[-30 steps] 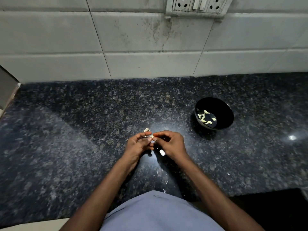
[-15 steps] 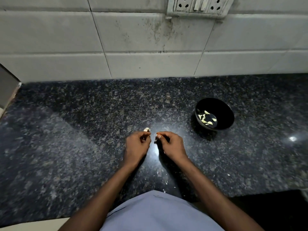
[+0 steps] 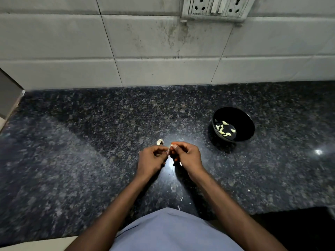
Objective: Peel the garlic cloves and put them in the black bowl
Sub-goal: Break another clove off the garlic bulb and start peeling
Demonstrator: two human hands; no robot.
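Wall (image 3: pixel 72 42): large pale glazed tiles, grimy streaks below a socket plate (image 3: pixel 215 7) at the top edge.

Table (image 3: pixel 90 142): dark speckled polished stone, glossy, with a bright glare patch between the wrists.

Shirt (image 3: pixel 172 232): light blue cloth, bottom centre.

Bowl (image 3: pixel 243 122): black, round, smooth, deep; sits on the table right of and beyond the hands, well apart from them. Inside, at the bottom left, a small heap of peeled cloves (image 3: pixel 224 129), pale yellow, curved and pointed.

Left hand (image 3: pixel 150 158): fingers curled inward, fingertips meeting the right hand's; it seems to pinch the same small piece, though the contact is too small to be sure.

Right hand (image 3: pixel 186 156): fingers curled, thumb and forefinger pinching a clove (image 3: pixel 170 146), small, whitish, mostly hidden, held just above the table.

Husk (image 3: pixel 159 141): pale, papery, curled scrap lying on the table just beyond the left hand.

Flecks (image 3: pixel 178 207): tiny white skin bits scattered on the table near the shirt.
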